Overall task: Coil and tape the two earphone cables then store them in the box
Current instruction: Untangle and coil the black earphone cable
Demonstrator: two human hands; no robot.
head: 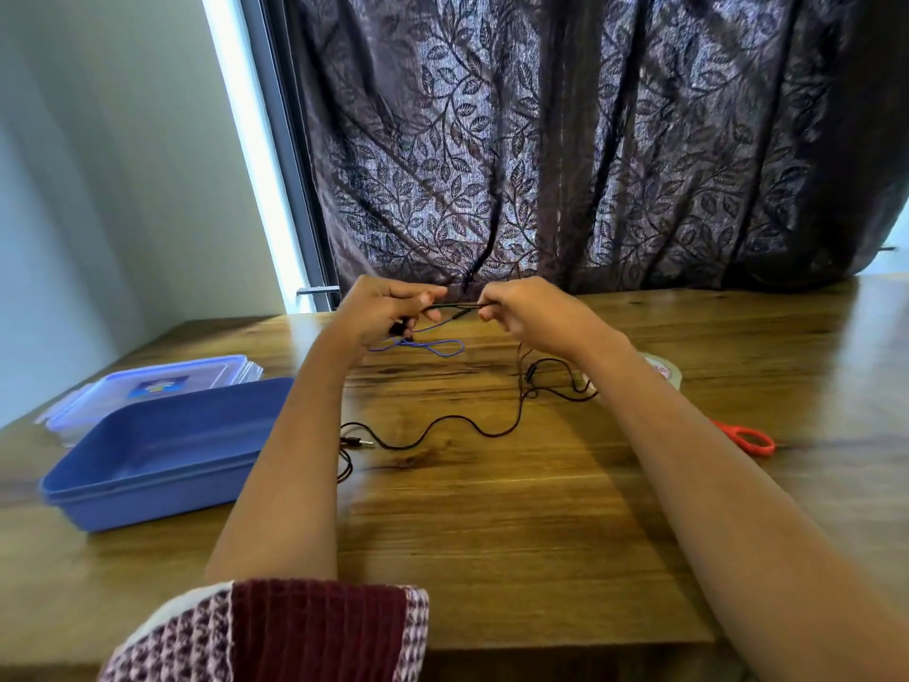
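"Why hold the black cable (460,306) up off the counter (492,534) like that?"

"So I can draw a short length taut. My left grip (393,307) pinches one end of that stretch and my right grip (516,307) pinches the other, both with curled fingers, in the upper middle of the frame. A straight run between them should give me a clean first loop, I think."

"And the rest of it?"

"It trails down under my right wrist, snakes across the middle of the counter, and ends at the plug (361,441) beside my left forearm. Lying slack like that, it should feed up freely as I wind."

"The blue cable (406,342)?"

"Its loop lies on the counter just below my left grip. One strand rises toward my hands. It may be caught in the left grip too, but the view is too small there for me to tell."

"Nothing stored, then?"

"No. The box (162,489) sits open at the left with its lid (162,381) behind it, ready to take the coils. The tape (664,374) is half hidden behind my right forearm and the scissors (747,438) lie to its right, near enough to reach once a coil is made."
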